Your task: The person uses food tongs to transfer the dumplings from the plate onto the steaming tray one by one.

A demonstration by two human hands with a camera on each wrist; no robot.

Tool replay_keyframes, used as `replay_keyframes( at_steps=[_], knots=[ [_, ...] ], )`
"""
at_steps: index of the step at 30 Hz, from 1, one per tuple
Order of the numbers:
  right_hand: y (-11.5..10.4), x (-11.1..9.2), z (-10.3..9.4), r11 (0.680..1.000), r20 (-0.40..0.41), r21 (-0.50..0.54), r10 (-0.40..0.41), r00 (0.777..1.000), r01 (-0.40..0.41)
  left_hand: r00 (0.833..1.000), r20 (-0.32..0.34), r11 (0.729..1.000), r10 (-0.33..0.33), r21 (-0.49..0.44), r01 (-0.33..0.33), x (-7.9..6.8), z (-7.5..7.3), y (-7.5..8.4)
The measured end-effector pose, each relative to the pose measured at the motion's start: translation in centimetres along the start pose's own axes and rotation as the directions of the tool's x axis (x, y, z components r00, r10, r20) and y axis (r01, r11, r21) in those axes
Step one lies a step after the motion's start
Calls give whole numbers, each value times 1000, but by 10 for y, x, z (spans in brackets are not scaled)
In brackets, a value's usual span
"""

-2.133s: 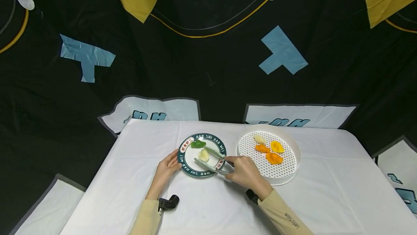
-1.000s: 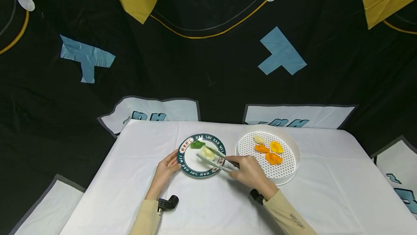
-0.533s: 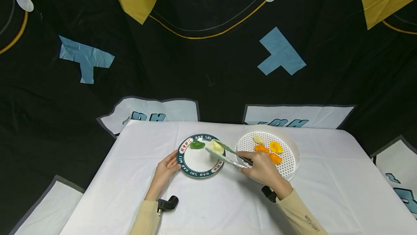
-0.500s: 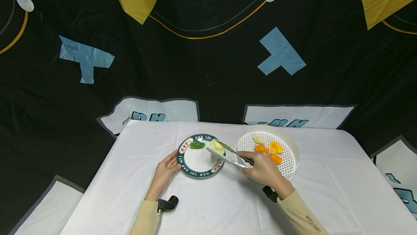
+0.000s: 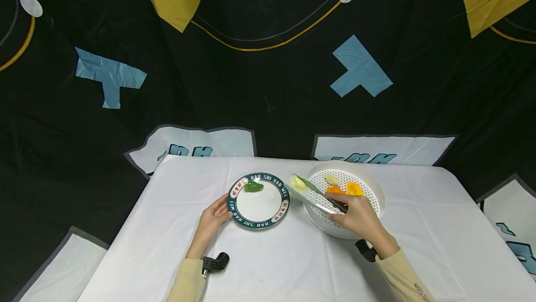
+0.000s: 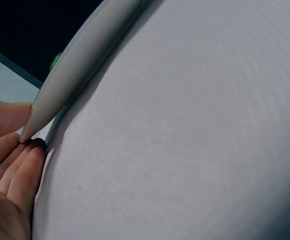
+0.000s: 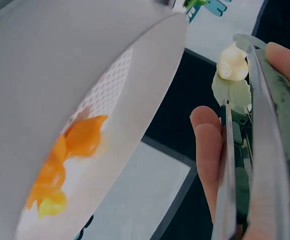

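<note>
1. My left hand (image 5: 212, 216) pinched the near-left rim of a round plate (image 5: 257, 208), white with a dark green lettered border. The thumb lay on one side of the edge and the fingers on the other, as the left wrist view showed.
2. One piece of green pepper (image 5: 253, 186) lay on the plate, toward its far side.
3. My right hand (image 5: 362, 218) gripped a pair of tongs (image 5: 313, 188), thumb and fingers pressing the two arms from opposite sides.
4. A pale yellow lump (image 5: 298, 184) was caught between the tips of the tongs. In the head view it was in the gap between the plate on the left and a white round tray on the right.
5. That tray (image 5: 322, 228) had a raised wall and a base full of small holes. My right hand and the tongs crossed over its near-left part.
6. Inside the tray, near its far side, were a pale piece (image 5: 332, 180), an orange piece (image 5: 335, 191) partly behind my hand, and a yellow piece (image 5: 355, 188).
7. Everything stood on a white tablecloth (image 5: 268, 265), with a black curtain (image 5: 251, 92) behind.
</note>
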State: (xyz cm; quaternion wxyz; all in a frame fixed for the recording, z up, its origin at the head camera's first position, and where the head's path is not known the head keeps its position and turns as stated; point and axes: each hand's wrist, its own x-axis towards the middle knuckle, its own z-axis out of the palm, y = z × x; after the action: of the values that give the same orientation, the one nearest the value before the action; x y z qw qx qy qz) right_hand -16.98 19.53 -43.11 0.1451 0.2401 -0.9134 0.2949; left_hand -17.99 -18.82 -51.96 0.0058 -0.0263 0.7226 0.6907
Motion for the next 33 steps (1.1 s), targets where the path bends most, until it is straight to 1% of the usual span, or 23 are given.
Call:
replay_keyframes(
  at_steps=[7, 11, 19, 23, 26, 33],
  knots=[
    [11, -8, -6, 997, 10, 12, 71, 997, -72, 1000, 3, 1000, -3, 3, 3, 0, 0, 1],
    [17, -13, -9, 994, 8, -4, 112, 994, -112, 1000, 3, 1000, 4, 15, -4, 0, 0, 1],
    [28, -24, -13, 989, 7, -23, 146, 989, -146, 1000, 5, 1000, 0, 0, 0, 0, 0, 2],
    [32, -28, -14, 980, 34, -12, 200, 979, -199, 1000, 12, 1000, 0, 9, 0, -2, 0, 2],
    [34, -30, -15, 974, 43, -9, 226, 973, -226, 1000, 12, 1000, 0, 10, 0, -2, -1, 2],
    [37, -31, -14, 970, 53, -16, 244, 968, -244, 1000, 9, 1000, 1, -3, -1, -1, 0, 2]
  ],
)
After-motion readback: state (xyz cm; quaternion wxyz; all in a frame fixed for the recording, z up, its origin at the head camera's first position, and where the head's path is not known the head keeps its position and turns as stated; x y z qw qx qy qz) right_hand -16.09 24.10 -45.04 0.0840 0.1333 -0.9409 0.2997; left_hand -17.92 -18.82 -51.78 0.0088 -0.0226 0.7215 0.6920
